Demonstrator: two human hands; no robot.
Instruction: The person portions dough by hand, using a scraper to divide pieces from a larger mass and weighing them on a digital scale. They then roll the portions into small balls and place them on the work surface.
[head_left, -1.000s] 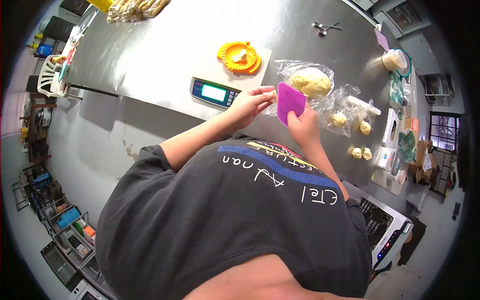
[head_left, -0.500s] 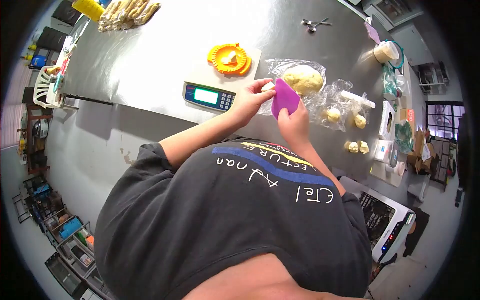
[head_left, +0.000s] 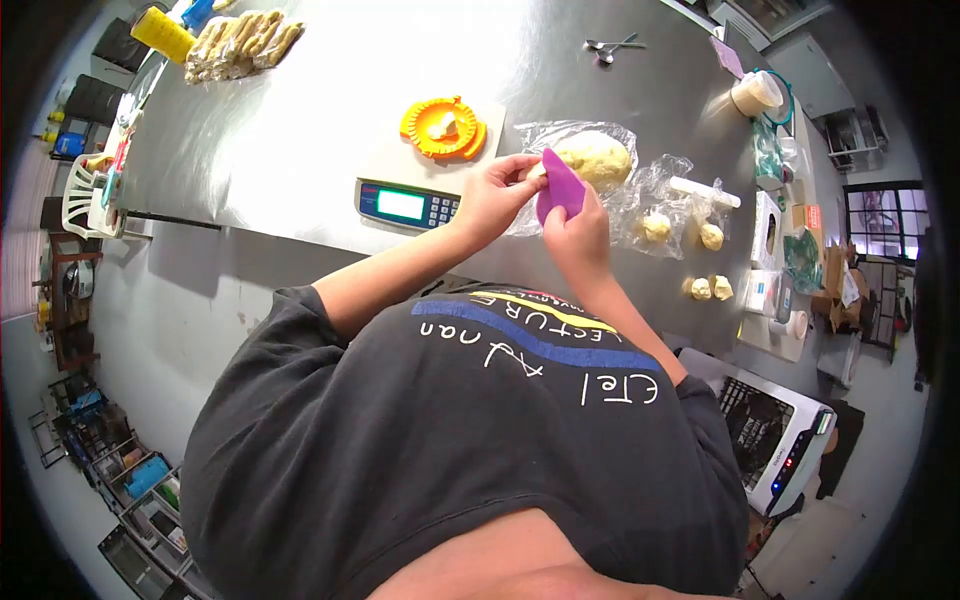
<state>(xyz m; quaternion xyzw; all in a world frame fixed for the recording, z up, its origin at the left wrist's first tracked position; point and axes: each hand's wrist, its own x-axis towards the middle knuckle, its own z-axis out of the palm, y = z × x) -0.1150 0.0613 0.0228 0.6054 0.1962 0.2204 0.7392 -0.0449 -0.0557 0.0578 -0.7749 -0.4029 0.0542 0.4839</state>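
Observation:
My right hand (head_left: pixel 580 238) is closed around a purple dough scraper (head_left: pixel 562 190), held upright on its edge. Beside it, my left hand (head_left: pixel 494 203) pinches a small pale piece of dough (head_left: pixel 537 171) against the scraper's edge. Just beyond the scraper, a large lump of yellow dough (head_left: pixel 598 157) lies on plastic wrap (head_left: pixel 535 135). To the left stands a digital scale (head_left: pixel 378 165) with a lit display. On its plate rests an orange dumpling press (head_left: pixel 411 128), opened out, with a piece of dough (head_left: pixel 443 126) in it.
Right of the large dough, plastic covers a dough ball (head_left: pixel 655 227); another (head_left: pixel 711 236) lies by a white rod (head_left: pixel 705 192). Two dough pieces (head_left: pixel 699 289) sit nearer the edge. Spoons (head_left: pixel 607 52), a tub (head_left: pixel 757 93) and bagged sticks (head_left: pixel 240 46) stand farther off.
My hands have drawn slightly closer together, and the scraper now covers more of the dough piece in my left fingers. The whole view has shifted a little.

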